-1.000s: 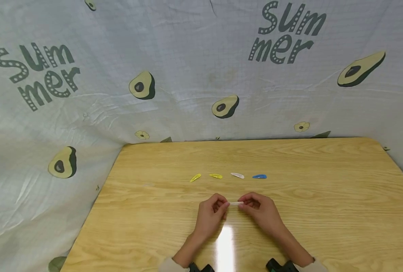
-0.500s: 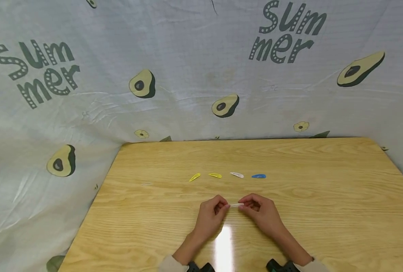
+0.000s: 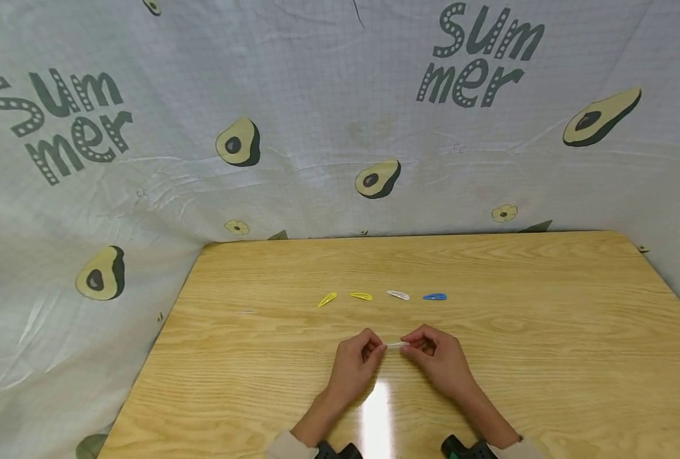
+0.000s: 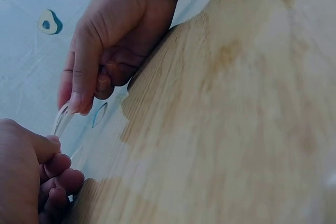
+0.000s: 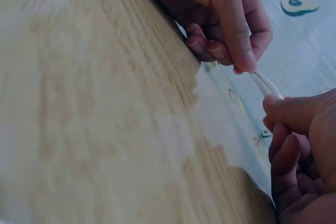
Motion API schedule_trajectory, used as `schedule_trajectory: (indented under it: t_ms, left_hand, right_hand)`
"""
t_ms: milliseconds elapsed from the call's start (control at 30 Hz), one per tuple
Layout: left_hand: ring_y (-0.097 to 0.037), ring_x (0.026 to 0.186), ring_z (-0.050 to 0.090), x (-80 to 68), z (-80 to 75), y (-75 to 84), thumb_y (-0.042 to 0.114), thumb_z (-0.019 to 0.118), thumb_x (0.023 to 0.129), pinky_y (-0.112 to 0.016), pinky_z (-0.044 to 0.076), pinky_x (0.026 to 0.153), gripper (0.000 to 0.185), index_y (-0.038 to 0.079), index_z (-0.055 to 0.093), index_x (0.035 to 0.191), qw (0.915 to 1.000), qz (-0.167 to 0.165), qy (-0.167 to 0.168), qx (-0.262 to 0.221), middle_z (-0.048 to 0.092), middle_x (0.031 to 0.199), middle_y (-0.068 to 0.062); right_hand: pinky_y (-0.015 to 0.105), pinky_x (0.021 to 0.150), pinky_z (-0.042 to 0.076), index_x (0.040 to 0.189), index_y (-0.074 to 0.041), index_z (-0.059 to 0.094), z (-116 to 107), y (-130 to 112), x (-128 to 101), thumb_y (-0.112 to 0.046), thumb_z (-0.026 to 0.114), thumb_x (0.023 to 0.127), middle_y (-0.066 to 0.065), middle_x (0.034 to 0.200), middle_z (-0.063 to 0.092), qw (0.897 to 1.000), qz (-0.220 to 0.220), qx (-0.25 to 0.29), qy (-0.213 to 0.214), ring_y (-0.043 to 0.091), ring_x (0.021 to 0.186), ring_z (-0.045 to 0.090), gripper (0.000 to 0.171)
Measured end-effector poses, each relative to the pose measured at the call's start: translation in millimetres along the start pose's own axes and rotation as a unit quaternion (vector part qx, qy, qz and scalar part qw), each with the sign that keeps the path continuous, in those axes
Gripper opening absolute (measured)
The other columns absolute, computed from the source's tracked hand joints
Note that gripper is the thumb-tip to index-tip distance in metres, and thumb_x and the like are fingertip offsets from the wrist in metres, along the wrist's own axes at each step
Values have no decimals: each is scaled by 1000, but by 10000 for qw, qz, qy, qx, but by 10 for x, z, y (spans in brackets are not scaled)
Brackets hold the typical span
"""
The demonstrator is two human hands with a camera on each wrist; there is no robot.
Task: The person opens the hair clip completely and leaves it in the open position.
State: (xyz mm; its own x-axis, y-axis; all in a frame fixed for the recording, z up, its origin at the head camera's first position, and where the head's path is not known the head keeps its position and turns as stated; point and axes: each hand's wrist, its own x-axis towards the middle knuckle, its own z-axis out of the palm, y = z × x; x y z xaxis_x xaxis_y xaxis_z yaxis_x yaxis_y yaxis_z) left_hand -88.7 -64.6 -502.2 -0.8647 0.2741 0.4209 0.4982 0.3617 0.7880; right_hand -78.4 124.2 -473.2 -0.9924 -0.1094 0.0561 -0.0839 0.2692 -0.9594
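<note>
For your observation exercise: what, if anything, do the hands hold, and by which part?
A pale hair clip, pinched at its two ends: left hand on one end, right hand on the other.

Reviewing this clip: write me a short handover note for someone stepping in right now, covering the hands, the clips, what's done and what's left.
Left hand and right hand each pinch one end of a white hair clip, held just above the table.
Four other clips lie in a row farther back: yellow clip, second yellow clip, white clip, blue clip.
Done: those four are lined up.
Left: probably the held clip has to be set down; whether it is snapped open or shut cannot be told.
</note>
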Motion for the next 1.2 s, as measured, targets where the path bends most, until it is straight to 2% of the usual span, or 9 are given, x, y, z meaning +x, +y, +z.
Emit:
schedule_trajectory:
  t_ms: [167, 333, 400, 600, 833, 1200]
  left_hand:
    - [3, 55, 43, -10, 9, -10, 4, 66, 89, -14, 39, 47, 12, 9, 60, 80, 9999, 106, -28, 27, 56, 65, 4]
    - [4, 55, 42, -30, 26, 0, 5, 66, 89, -11, 37, 49, 12, 10, 60, 81, 9975, 474, -361, 376, 54, 64, 7]
    - [4, 56, 42, -37, 31, 7, 5, 66, 90, -10, 37, 49, 12, 10, 59, 81, 9969, 515, -422, 424, 54, 65, 7]
    - [1, 57, 46, -30, 34, 18, 2, 65, 90, -14, 41, 50, 12, 9, 59, 83, 9996, 215, -46, 152, 57, 67, 5]
    - [-2, 57, 51, -17, 27, 24, 4, 65, 91, -19, 46, 50, 8, 8, 62, 85, 9987, -361, 362, -81, 61, 69, 1]
    - [0, 58, 48, -11, 29, 13, 7, 66, 91, -17, 44, 51, 5, 7, 66, 86, 9992, -290, 253, 91, 60, 69, 3]
  right_hand:
    - [23, 53, 47, 88, -8, 70, 30, 163, 28, -8, 76, 81, 2, 76, 64, 9998, 67, 27, 177, 13, 60, 57, 9]
    - [23, 52, 45, 83, -9, 70, 54, 199, 31, -5, 76, 81, 0, 71, 64, 9992, -60, -116, 377, 12, 57, 55, 7]
    - [23, 51, 45, 82, -10, 71, 60, 195, 34, -5, 76, 81, -2, 70, 64, 9990, -90, -201, 380, 11, 56, 55, 8]
    - [24, 52, 46, 83, -11, 71, 63, 187, 40, -7, 77, 81, -2, 71, 64, 9992, -61, -213, 347, 11, 58, 56, 7]
    - [24, 53, 46, 83, -11, 71, 63, 186, 54, -10, 77, 81, -1, 71, 64, 9992, -20, -121, 390, 12, 58, 57, 7]
    - [23, 53, 47, 83, -11, 72, 71, 187, 49, -13, 78, 80, 0, 71, 65, 9990, -14, -22, 452, 13, 58, 58, 7]
